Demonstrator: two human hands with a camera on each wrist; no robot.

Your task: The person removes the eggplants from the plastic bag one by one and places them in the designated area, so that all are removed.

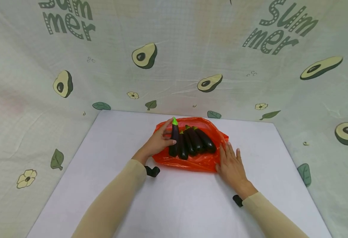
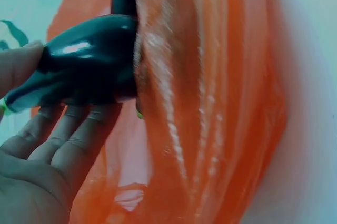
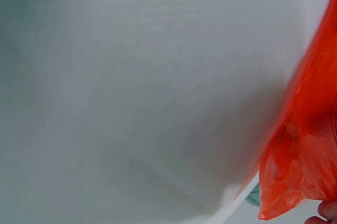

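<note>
A red plastic bag lies open on the white table, with several dark purple eggplants side by side in it. My left hand grips the leftmost eggplant by its upper part, green stem pointing away from me. Up close in the left wrist view, thumb and fingers lie on opposite sides of that eggplant, and the bag's folds hide its far end. With fingers extended, my right hand rests on the bag's right edge. Only fingertips beside the bag show in the right wrist view.
Around the bag spreads the white tabletop. Behind it and at both sides hangs a pale cloth printed with avocados, leaves and lettering. A black strap shows at my left wrist, another at my right.
</note>
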